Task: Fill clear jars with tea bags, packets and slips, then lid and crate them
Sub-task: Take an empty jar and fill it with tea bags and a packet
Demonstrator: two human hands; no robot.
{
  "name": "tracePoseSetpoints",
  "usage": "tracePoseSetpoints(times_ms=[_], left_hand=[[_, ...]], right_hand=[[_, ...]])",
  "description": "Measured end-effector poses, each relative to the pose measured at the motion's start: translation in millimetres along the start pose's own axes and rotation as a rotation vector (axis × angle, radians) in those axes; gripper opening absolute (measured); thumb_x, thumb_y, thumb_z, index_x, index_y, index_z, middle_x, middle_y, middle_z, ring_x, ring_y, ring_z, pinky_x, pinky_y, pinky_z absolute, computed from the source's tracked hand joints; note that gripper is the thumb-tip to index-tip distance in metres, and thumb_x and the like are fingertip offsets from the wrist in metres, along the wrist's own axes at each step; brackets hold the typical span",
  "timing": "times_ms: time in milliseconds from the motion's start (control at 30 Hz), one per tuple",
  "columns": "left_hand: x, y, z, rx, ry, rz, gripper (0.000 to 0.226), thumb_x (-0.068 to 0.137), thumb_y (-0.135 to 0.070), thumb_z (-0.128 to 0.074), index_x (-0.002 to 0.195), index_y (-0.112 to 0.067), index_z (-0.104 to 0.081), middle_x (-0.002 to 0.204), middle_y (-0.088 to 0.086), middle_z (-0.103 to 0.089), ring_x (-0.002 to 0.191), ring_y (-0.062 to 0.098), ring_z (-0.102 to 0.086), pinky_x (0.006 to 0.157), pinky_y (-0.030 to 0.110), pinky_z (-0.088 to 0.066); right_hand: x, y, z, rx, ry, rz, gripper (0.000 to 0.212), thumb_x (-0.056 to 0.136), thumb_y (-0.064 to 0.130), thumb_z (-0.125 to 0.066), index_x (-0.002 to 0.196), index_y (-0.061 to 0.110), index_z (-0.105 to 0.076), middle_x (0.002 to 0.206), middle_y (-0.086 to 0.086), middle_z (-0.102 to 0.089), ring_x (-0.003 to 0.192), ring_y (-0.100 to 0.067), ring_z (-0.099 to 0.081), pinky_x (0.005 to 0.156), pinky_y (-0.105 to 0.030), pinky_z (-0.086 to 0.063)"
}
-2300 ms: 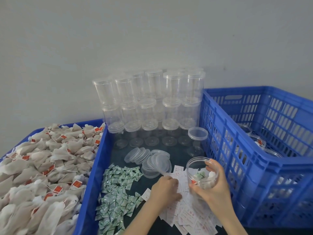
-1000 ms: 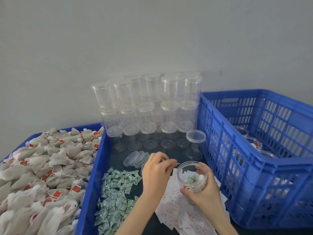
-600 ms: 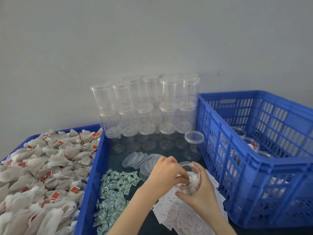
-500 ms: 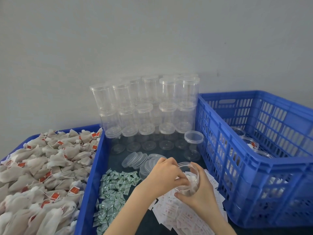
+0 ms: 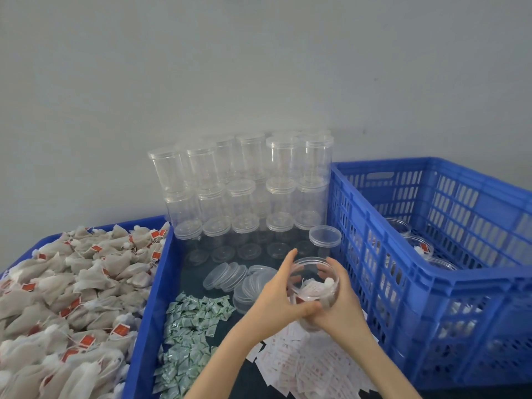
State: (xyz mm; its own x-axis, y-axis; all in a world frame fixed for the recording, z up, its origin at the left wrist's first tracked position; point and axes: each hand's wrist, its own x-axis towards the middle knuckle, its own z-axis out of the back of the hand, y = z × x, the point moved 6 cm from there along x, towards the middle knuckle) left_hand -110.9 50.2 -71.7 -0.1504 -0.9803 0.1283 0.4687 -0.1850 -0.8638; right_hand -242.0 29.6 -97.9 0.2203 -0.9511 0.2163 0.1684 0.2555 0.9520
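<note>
Two hands cradle one open clear plastic jar (image 5: 314,286): right hand (image 5: 336,309) wraps it, left hand (image 5: 280,295) grips its near side. I judge lidding next; loose clear round lids (image 5: 230,276) lie at ten o'clock, nearer the left hand.

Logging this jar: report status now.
Both hands, left and right, grip the open jar. Slip and tea bags inside, no lid. Nothing in the way.

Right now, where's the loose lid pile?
Head view, centre: the loose lids lie on the dark tray floor, in front of the stacked empty jars, behind the green packets, just left of the left hand.
</note>
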Motion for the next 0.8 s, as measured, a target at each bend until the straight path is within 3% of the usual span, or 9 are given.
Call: tracePoseSetpoints(times_ms=[133,200,300,467,633,700,800], left_hand=[[7.2,-2.6,10.0,-0.124,-0.108,0.009,0.111,0.064,-0.039,-0.081,0.143,-0.049,-0.003,0.117,-0.04,-0.052,0.109,-0.018,-0.05,0.08,0.002,-0.041],[10.1,-9.3,10.3,-0.115,-0.133,-0.013,0.115,0.06,-0.043,-0.081,0.142,-0.05,-0.001,0.115,-0.041,-0.052,0.108,-0.02,-0.049,0.078,0.0,-0.04],[14.7,-22.3,2.7,-0.066,-0.133,-0.067,0.114,0.061,-0.04,-0.081,0.139,-0.051,0.002,0.112,-0.048,-0.05,0.106,-0.024,-0.047,0.078,-0.002,-0.038],[23.7,-31.4,-1.4,-0.07,-0.191,-0.048,0.114,0.05,-0.039,-0.071,0.135,-0.056,0.003,0.113,-0.039,-0.055,0.11,-0.022,-0.046,0.08,0.0,-0.038],[29.3,-52.1,4.7,-0.09,-0.304,-0.145,0.1,0.063,-0.016,-0.081,0.126,-0.055,-0.014,0.115,-0.038,-0.05,0.107,-0.026,-0.045,0.081,-0.002,-0.036],[30.2,-62.0,8.4,-0.086,-0.328,-0.209,0.103,0.067,-0.01,-0.083,0.131,-0.049,-0.013,0.128,-0.033,-0.044,0.115,-0.027,-0.037,0.086,-0.003,-0.033],[32.0,-73.2,18.2,-0.113,-0.393,-0.297,0.095,0.073,-0.002,-0.078,0.137,-0.043,-0.019,0.144,-0.023,-0.035,0.13,-0.015,-0.032,0.099,0.006,-0.034]], right_hand=[[9.0,18.4,14.7,-0.005,0.213,0.009,0.102,0.054,0.052,-0.079,0.141,0.041,-0.028,0.146,0.021,-0.036,0.131,0.014,-0.036,0.102,-0.01,-0.035],[17.1,30.9,26.7,-0.008,0.189,0.007,0.088,0.067,0.056,-0.08,0.14,0.04,-0.034,0.147,0.018,-0.039,0.136,0.004,-0.036,0.108,-0.018,-0.033],[30.0,49.2,34.7,-0.194,0.128,0.044,0.08,0.078,0.039,-0.081,0.144,0.029,-0.037,0.141,0.013,-0.046,0.132,-0.003,-0.044,0.106,-0.019,-0.038],[39.9,73.3,30.3,-0.648,0.184,0.123,0.105,0.07,0.067,-0.069,0.154,0.021,-0.027,0.151,0.011,-0.033,0.139,-0.007,-0.034,0.11,-0.024,-0.033],[48.6,105.7,38.3,-0.754,0.149,0.211,0.095,0.074,0.059,-0.072,0.151,0.019,-0.034,0.146,0.009,-0.039,0.133,-0.009,-0.039,0.104,-0.022,-0.035],[52.2,123.7,44.7,-0.792,0.118,0.258,0.096,0.073,0.062,-0.071,0.15,0.02,-0.035,0.146,0.009,-0.04,0.132,-0.01,-0.042,0.104,-0.025,-0.038],[60.9,150.8,60.4,-0.777,0.063,0.297,0.096,0.069,0.067,-0.071,0.148,0.022,-0.04,0.144,0.011,-0.044,0.131,-0.009,-0.044,0.107,-0.03,-0.04]])
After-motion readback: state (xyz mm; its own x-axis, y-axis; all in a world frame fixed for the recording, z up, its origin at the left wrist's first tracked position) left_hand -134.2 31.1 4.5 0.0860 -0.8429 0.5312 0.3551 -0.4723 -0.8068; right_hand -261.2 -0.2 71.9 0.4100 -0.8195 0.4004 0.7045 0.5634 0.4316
